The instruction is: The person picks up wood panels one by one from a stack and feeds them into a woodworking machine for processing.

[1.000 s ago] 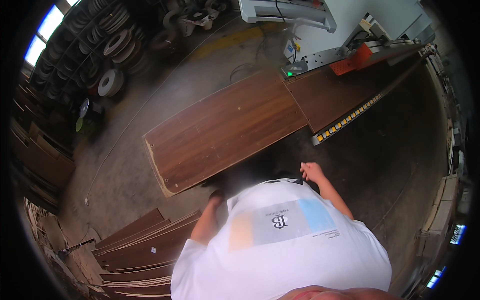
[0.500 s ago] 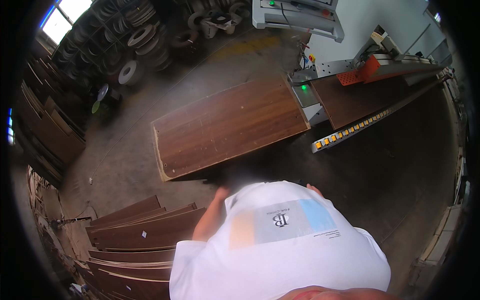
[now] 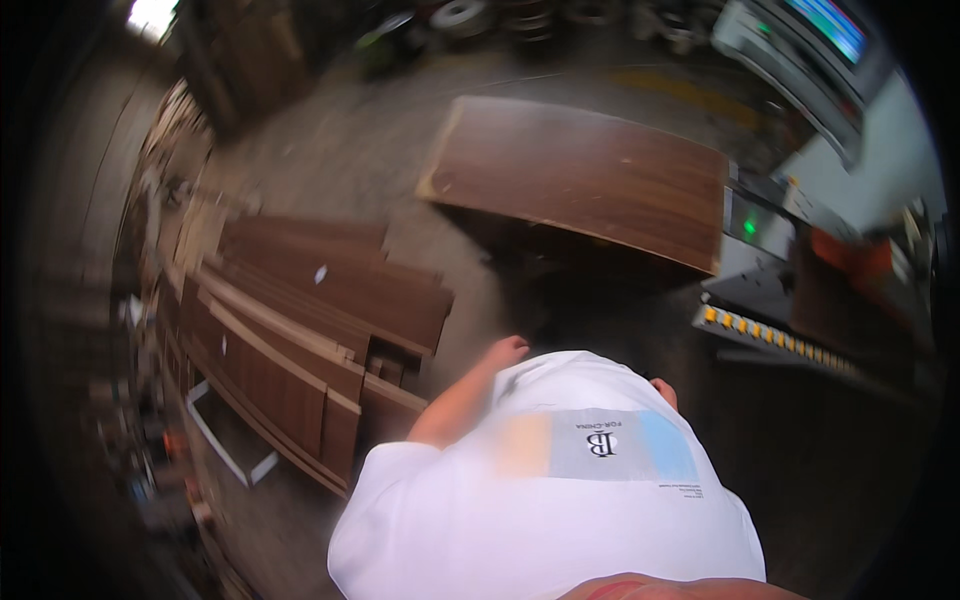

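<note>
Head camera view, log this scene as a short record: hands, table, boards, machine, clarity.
Left hand: near the white shirt, nothing visible in it
Right hand: mostly hidden by the shirt, contents cannot be told
Table: brown top, ahead of the person
Boards: brown, piled to the left
Machine: upper right, screen and green light lit
Clarity: blurred toward the edges

We are standing in what looks like a woodworking workshop: we see dark brown boards [image 3: 345, 290] piled in uneven layers, a wood-topped bench [image 3: 580, 170], and a pale machine [image 3: 912, 140] with a lit screen [image 3: 828, 28] and a rail of yellow rollers [image 3: 770, 333]. Round rolls [image 3: 460, 17] line the far side of our bare grey floor [image 3: 340, 150].
</note>
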Available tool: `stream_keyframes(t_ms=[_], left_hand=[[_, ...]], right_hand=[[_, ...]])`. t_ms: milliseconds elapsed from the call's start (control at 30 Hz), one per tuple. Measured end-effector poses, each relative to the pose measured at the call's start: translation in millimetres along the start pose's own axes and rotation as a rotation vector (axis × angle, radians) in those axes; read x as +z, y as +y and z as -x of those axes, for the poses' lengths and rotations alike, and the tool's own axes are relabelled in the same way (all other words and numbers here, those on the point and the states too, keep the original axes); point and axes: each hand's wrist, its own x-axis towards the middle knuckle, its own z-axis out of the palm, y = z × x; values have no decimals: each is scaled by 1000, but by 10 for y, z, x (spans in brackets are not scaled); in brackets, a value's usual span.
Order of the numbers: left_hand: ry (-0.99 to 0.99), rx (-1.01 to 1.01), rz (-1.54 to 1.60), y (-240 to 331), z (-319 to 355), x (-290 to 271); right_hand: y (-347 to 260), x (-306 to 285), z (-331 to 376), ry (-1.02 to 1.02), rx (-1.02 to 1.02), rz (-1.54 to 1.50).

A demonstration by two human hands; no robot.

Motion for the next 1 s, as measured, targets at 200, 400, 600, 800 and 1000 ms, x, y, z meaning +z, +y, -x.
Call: stream_keyframes(t_ms=[200,400,600,800,1000], left_hand=[[336,-188,375,-425,1015,524],[395,-499,540,-1155,1833,1064],[424,-564,607,-1485,2340,1378],[639,-440,1112,-1696,2374,1406],[767,-444,1187,-2532,2858,979]], right_hand=[[165,-105,-291,-287,-93,272],[-650,-119,-504,-322,-90,299],[-1003,216,-785,-408,-122,116],[-758,729,-975,-490,-217,376],[-946,1432,-565,-526,-214,537]])
